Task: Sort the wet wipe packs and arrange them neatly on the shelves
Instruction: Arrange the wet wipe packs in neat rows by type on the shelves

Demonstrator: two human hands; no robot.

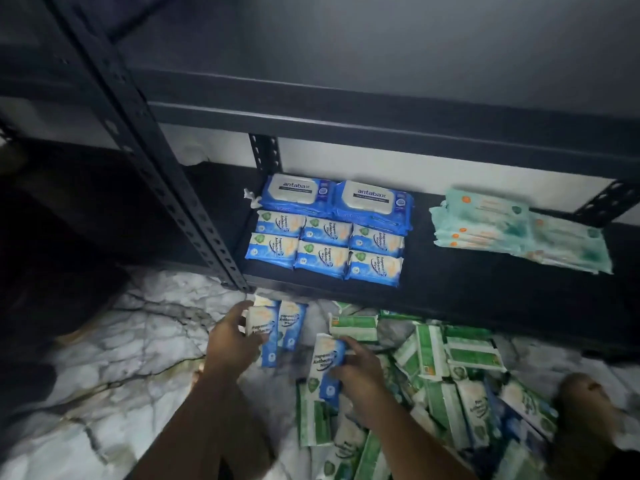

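Blue pack (328, 362) pinched, right hand (360, 374); second pack (262, 326) clasped, left hand (230, 344).

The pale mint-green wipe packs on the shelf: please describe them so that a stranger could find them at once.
Find the black metal shelving unit and look at its lowest board. On the board's right part, apart from the blue-and-white packs on the left, lies a loose stack of pale mint-green soft packs. Only these carry small orange dots and no blue.

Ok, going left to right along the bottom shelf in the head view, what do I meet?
Black upright post → grid of small blue packs → stack of pale green packs.
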